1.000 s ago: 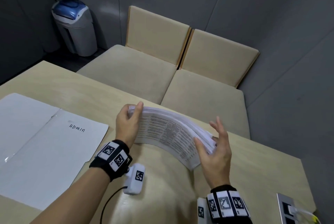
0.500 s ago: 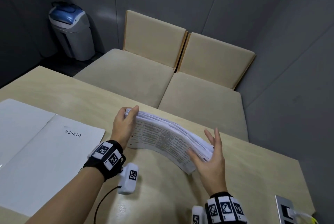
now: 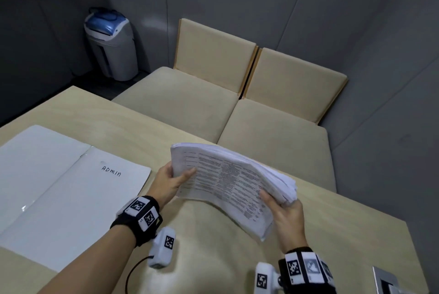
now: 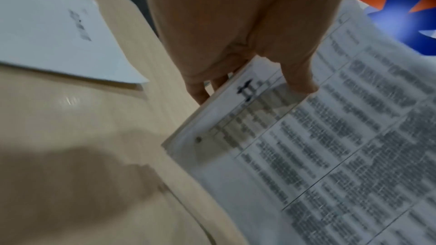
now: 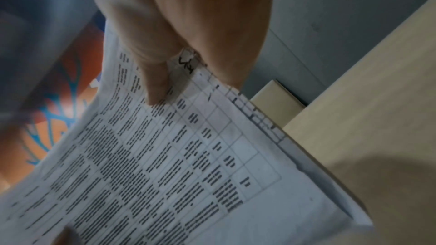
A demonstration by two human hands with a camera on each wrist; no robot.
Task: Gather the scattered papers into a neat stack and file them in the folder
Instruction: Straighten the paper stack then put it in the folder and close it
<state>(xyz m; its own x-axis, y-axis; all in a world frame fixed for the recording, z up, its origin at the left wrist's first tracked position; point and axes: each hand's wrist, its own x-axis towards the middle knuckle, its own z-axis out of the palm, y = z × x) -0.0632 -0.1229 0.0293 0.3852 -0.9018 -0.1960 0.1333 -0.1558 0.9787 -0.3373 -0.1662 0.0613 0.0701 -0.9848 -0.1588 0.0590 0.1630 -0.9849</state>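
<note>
A thick stack of printed papers [image 3: 228,182] hangs lifted above the table, bowed and tilted toward me. My left hand [image 3: 174,181] grips its left edge, thumb on the printed face and fingers behind. My right hand [image 3: 283,209] grips the right edge the same way. In the left wrist view the thumb presses the top sheet of the stack [image 4: 330,156] while fingers curl under. In the right wrist view the thumb lies on the printed page [image 5: 177,165]. An open white folder [image 3: 59,189] marked ADMIN lies flat at the table's left.
The light wooden table [image 3: 213,258] runs under both arms. Two beige cushioned seats [image 3: 237,113] stand beyond its far edge against grey walls. A grey bin with a blue lid [image 3: 111,46] sits in the back left corner. A grey socket box [image 3: 386,279] sits at the bottom right.
The stack stood on edge on the table, squared between both hands. Now both hands have closed on its ends and lifted it, face tilted toward me.
</note>
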